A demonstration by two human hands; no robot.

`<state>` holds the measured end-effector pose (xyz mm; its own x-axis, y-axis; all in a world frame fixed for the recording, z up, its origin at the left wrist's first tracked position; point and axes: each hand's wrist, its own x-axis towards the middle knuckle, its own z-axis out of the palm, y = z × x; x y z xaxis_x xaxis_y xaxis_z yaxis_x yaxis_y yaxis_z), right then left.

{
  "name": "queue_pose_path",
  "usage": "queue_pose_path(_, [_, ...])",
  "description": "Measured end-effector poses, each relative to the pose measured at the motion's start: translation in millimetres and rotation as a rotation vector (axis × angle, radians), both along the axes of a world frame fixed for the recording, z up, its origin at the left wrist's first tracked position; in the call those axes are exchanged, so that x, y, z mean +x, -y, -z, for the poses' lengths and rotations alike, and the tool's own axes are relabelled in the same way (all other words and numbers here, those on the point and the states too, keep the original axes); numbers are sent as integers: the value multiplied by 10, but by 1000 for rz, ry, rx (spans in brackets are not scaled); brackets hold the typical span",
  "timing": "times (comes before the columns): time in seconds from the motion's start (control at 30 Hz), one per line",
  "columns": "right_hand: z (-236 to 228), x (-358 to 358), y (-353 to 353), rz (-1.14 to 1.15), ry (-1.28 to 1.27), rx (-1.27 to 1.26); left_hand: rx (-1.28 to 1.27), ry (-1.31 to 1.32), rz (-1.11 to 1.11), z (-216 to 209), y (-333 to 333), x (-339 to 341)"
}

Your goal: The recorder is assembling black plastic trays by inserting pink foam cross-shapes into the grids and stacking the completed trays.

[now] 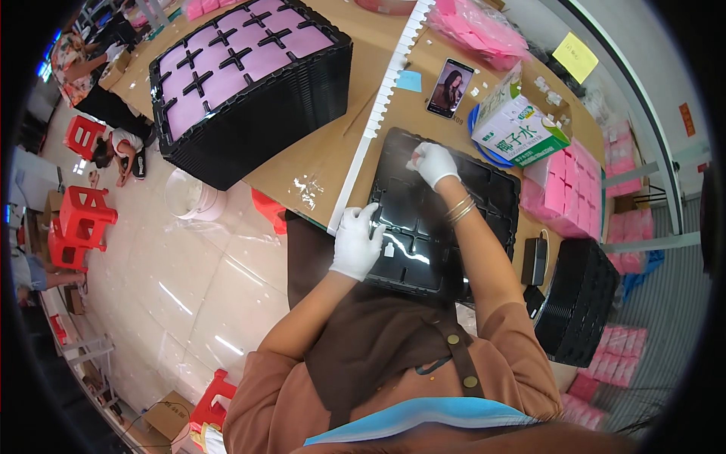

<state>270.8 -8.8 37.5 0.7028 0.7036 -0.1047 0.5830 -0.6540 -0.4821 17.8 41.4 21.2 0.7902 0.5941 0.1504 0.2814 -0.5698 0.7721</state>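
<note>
A black plastic tray [423,219] with moulded compartments lies on the table in front of me. My left hand [355,248], in a white glove, is at the tray's left edge, with two fingertips apart and nothing visible between them. Close to those fingertips, a small white tag-shaped piece [389,250] sits in a compartment. My right hand [435,165], also gloved, is over the far part of the tray. Its fingers are drawn together in a pinch; whatever they hold is too small to make out.
A tall stack of black trays [257,113] with pink-purple sheets stands far left. A white notched strip [378,113] runs beside my tray. Beyond it are a phone [451,88] and a carton of small white pieces [522,125]. Pink packs [569,189] sit right.
</note>
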Motion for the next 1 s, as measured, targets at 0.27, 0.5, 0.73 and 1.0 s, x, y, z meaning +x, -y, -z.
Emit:
queue_pose_path(0.27, [41,-188,-165,58,278,-175,-27,12,-23,-44,-3,24])
queue_pose_path(0.5, [-340,-862,460,13,-89,260,-74,35,-25,19,-24,-12])
queue_pose_path(0.73, [-209,-1622,660,-205,65,-145,-82,64,-28,92,-34,10])
queue_pose_path(1.0, [-326,-1594,736,-146,-84,28,-128,67,-38,101,-34,-2])
